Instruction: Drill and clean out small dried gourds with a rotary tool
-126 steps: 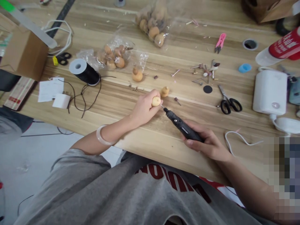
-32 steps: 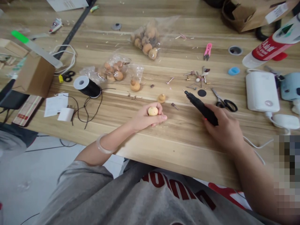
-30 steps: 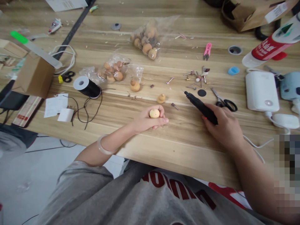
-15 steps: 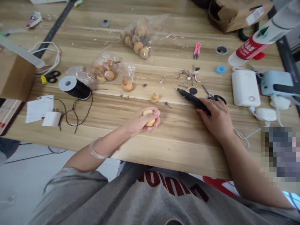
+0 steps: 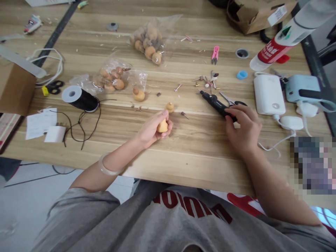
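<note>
My left hand [image 5: 155,130] is closed around a small yellow gourd [image 5: 162,126], whose rounded side shows between thumb and fingers. Just beyond it a second small gourd [image 5: 169,107] sits on the wooden table. My right hand [image 5: 244,131] pinches the rear end of a black rotary tool [image 5: 214,104], its thin tip pointing up and left. Scissors with black handles [image 5: 231,100] lie right behind the tool. A loose grinding bit [image 5: 184,114] rests between the hands, and several more bits [image 5: 208,84] are heaped past the tool's tip.
Two plastic bags of gourds [image 5: 148,42] lie farther back, with a single gourd [image 5: 138,95] near them. At left are a spool of black cord [image 5: 81,99] and a cardboard box [image 5: 17,87]. A bottle [image 5: 273,52], a white charger block [image 5: 269,94] and cables stand at right.
My left hand has turned the gourd, so a different side of it shows. My right hand has lifted and slid toward the tool's rear; the tool has shifted slightly and covers the black disc.
</note>
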A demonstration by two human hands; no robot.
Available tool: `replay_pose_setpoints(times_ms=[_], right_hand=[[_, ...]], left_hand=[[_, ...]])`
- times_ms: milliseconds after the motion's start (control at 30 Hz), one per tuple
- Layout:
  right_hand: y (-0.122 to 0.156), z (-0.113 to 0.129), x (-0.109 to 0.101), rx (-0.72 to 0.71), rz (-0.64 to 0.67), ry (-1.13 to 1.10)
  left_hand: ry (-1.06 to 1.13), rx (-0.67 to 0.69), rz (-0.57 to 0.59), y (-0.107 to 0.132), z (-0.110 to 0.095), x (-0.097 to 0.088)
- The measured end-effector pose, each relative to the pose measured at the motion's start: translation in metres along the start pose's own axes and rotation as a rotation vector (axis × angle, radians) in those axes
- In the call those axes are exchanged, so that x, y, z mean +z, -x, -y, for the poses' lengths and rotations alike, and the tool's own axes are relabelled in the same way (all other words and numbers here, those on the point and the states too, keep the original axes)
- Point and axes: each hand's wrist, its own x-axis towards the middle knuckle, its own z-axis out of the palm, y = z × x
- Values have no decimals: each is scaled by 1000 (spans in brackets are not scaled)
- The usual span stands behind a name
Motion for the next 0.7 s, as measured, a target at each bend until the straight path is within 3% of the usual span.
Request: replay_pose_setpoints(times_ms=[100, 233, 300, 700], right_hand=[[5, 13, 0, -53, 13, -133], [11, 26, 2, -92, 278, -261], [11, 28, 4, -131, 338, -307], [8, 23, 5, -118, 358, -339]], left_hand=[[-2, 1, -63, -2, 1, -1], [12, 3, -136, -3, -1, -2], [20, 8, -170, -4, -2, -2], [100, 41, -287, -6, -4, -3]])
